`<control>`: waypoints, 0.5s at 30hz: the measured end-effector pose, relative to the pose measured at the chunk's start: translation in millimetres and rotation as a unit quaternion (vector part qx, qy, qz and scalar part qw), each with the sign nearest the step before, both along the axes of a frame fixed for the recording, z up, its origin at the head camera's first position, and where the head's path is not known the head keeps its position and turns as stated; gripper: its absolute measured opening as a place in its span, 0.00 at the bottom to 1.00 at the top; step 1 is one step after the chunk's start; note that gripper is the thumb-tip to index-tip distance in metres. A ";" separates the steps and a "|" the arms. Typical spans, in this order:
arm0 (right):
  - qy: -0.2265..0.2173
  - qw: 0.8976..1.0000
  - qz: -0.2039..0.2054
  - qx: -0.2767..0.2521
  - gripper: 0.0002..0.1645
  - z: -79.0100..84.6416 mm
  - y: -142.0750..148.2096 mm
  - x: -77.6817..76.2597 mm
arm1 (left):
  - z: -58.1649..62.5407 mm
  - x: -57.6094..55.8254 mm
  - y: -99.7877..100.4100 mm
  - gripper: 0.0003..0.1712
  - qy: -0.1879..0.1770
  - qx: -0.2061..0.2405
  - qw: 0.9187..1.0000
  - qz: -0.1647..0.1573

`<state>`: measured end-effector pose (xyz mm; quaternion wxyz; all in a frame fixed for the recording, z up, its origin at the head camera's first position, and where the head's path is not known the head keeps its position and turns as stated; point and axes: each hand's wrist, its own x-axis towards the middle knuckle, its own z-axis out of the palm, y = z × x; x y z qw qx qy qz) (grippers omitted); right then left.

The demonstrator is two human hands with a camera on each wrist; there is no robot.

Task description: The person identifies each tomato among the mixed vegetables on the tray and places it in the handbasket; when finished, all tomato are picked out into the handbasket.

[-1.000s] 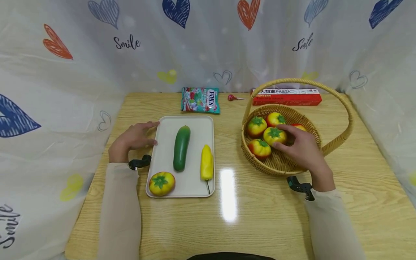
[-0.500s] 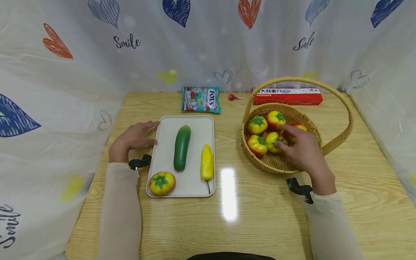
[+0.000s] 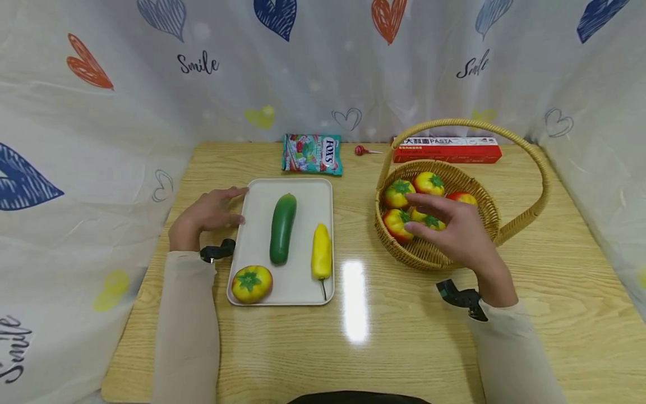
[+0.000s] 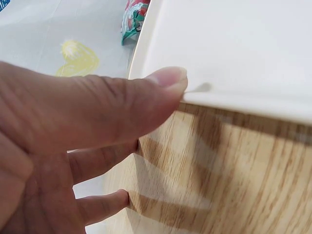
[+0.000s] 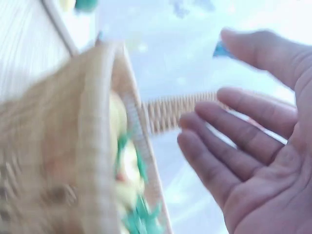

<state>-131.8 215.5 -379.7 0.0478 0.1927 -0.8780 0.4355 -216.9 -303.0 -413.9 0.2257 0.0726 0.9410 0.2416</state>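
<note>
My left hand [image 3: 214,210] rests beside the left edge of a white tray [image 3: 303,292]. In the left wrist view its thumb [image 4: 161,90] touches the tray's rim and the other fingers reach down to the table. On the tray lie a green cucumber [image 3: 283,230], a yellow pepper [image 3: 321,252] and a yellow-red fruit [image 3: 252,284] with a green star-shaped top. My right hand [image 3: 456,230] hovers over a wicker basket [image 3: 404,258], fingers spread and nothing in them. Several fruits of the same kind [image 3: 398,193] sit inside; the hand partly covers one.
Behind the tray lies a teal candy bag [image 3: 312,154], with a red lollipop [image 3: 360,150] to its right. A red pasta box [image 3: 446,151] lies behind the basket, whose tall handle [image 3: 525,221] arches up. A patterned curtain [image 3: 303,73] borders the table.
My right hand has let go of a fruit in the basket and risen, shifting left. The fruits at the front of the basket have shifted. My left hand stays at the tray.
</note>
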 end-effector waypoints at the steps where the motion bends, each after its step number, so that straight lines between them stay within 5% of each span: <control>1: -0.012 1.000 0.019 -0.013 0.30 0.8 -4.4 -0.1 | -0.2 -0.1 -0.3 0.47 0.001 -0.001 1.000 0.000; 8: -0.042 0.986 0.158 -0.026 0.35 -1.2 -49.2 -2.3 | -1.5 -1.5 0.1 0.47 -0.001 0.000 1.000 0.003; 15: -0.070 0.962 0.263 -0.031 0.38 -17.7 -111.9 -1.7 | -1.4 -1.1 0.3 0.47 0.000 -0.002 1.000 0.003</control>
